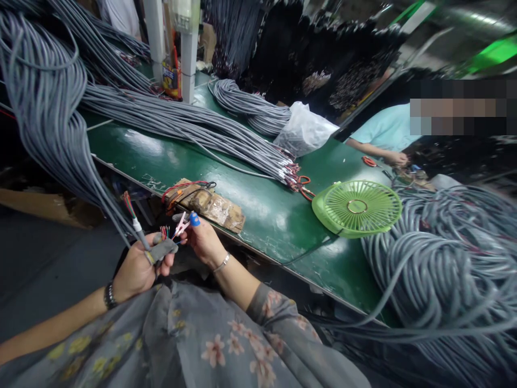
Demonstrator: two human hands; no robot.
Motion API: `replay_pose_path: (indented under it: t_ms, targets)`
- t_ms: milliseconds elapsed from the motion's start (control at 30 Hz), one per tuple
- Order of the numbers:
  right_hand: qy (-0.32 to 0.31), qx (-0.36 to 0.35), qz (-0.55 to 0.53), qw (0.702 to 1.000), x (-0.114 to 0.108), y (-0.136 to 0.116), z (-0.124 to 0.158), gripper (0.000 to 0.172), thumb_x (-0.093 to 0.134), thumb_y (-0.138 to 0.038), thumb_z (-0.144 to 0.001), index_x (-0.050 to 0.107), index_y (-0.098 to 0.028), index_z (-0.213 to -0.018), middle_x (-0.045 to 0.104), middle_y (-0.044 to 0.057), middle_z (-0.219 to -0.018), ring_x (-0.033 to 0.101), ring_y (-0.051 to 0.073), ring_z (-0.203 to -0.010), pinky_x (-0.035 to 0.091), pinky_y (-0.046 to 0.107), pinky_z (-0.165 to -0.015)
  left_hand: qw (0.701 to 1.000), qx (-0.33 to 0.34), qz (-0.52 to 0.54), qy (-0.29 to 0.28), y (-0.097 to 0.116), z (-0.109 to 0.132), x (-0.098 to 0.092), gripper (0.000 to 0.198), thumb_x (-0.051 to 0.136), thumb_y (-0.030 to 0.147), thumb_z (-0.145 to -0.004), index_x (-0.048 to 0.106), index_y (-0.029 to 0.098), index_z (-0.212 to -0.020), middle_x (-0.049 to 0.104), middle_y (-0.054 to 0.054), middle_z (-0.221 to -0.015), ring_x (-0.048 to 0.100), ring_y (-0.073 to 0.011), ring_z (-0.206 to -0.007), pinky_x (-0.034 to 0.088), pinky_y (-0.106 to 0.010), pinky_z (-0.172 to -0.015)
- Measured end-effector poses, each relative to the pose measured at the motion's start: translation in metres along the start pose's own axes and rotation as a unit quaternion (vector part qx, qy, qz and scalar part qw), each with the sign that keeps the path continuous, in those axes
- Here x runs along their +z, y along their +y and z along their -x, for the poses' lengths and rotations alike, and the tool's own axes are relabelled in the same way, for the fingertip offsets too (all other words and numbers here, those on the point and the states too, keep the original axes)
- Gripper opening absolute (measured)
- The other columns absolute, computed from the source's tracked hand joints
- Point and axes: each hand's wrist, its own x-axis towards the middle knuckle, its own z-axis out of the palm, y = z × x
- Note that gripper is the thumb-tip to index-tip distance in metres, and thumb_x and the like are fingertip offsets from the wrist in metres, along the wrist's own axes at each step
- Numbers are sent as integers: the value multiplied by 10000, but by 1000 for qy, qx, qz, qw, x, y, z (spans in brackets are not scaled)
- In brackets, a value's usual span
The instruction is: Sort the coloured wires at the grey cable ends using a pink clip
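My left hand (139,269) is closed around the end of a grey cable (140,236), with a grey wrap on its thumb. Thin coloured wires (165,232) fan out above its fingers. Another cable end with bare coloured wires (128,205) and a white band stands just above this hand. To the right, my right hand (205,242), with a blue cover on one fingertip, pinches a small pink-and-white clip-like tool (181,225) close to the wires. Behind the hands, a worn wooden block (220,210) with red and black wires lies at the table edge.
The green table (278,215) holds a long bundle of grey cables (189,126), orange-handled scissors (306,188), a plastic bag (305,129) and a green fan (357,207). Coiled cables (436,269) are heaped at right. A person in a light blue sleeve (383,129) works across the table.
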Motion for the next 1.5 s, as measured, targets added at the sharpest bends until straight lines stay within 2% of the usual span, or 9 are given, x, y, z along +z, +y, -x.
replay_pose_path:
  t_ms: [233,433,567,800,900,1033,1200,1367,1500]
  targets:
    - [-12,15,-62,998,12,-1,-2,592,693,-769,-864,700,-180,-803,546,-20,-634,417,103,-562,383,214,-521,1000,-9,1,-3,-4,-7,-2,387,941,422,-509,660,165,-581,595,12,-448,479,-86,-337,355,-196,-342]
    - [52,24,-118,991,18,0,-6,495,826,-617,-834,634,-186,-684,479,-26,-586,379,114,-564,337,222,-512,1000,-21,4,-4,-6,-8,-5,492,985,523,-444,676,163,-574,592,10,-435,455,-78,-325,328,-185,-321]
    - [66,22,-120,990,19,2,-8,502,832,-626,-823,638,-186,-680,473,-32,-571,396,116,-555,360,223,-514,1000,-23,1,-4,-7,-9,-6,537,986,575,-422,671,163,-562,580,16,-425,450,-74,-319,325,-181,-319]
    - [3,48,-89,995,7,7,-2,645,621,-825,-871,669,-186,-801,631,10,-689,506,115,-576,425,213,-528,1000,-12,0,-15,-7,-3,-7,476,982,496,-488,649,169,-580,590,17,-437,459,-76,-322,323,-181,-325]
    - [-43,46,-66,996,-3,13,8,689,741,-865,-711,671,-185,-797,664,1,-715,511,97,-571,442,205,-526,1000,-16,-10,-14,-7,1,-8,483,986,509,-467,660,169,-571,610,10,-442,481,-83,-325,351,-187,-328]
    - [-71,40,-27,996,-8,18,21,683,959,-720,-472,668,-180,-771,666,-21,-702,525,89,-565,466,223,-543,999,-3,-39,-9,-11,3,-11,504,971,562,-474,664,166,-537,630,0,-451,511,-85,-341,387,-184,-351]
    - [-44,-3,23,999,-1,13,26,512,1005,-513,-542,678,-185,-761,627,-57,-635,493,70,-518,424,222,-548,994,24,-103,-19,-18,0,-16,416,931,509,-569,673,184,-569,646,12,-474,539,-93,-373,419,-187,-383]
    - [-47,0,25,999,3,11,28,454,988,-468,-575,663,-179,-704,620,-47,-609,478,70,-517,397,212,-536,987,21,-153,-48,-17,-1,-18,380,904,482,-588,662,192,-549,652,12,-470,539,-92,-364,419,-189,-392]
    - [19,16,5,1000,0,13,24,403,956,-395,-617,614,-184,-655,543,-71,-531,416,65,-481,375,199,-491,991,33,-125,-19,-15,1,-17,386,907,487,-587,665,190,-547,648,10,-470,542,-90,-364,409,-181,-381]
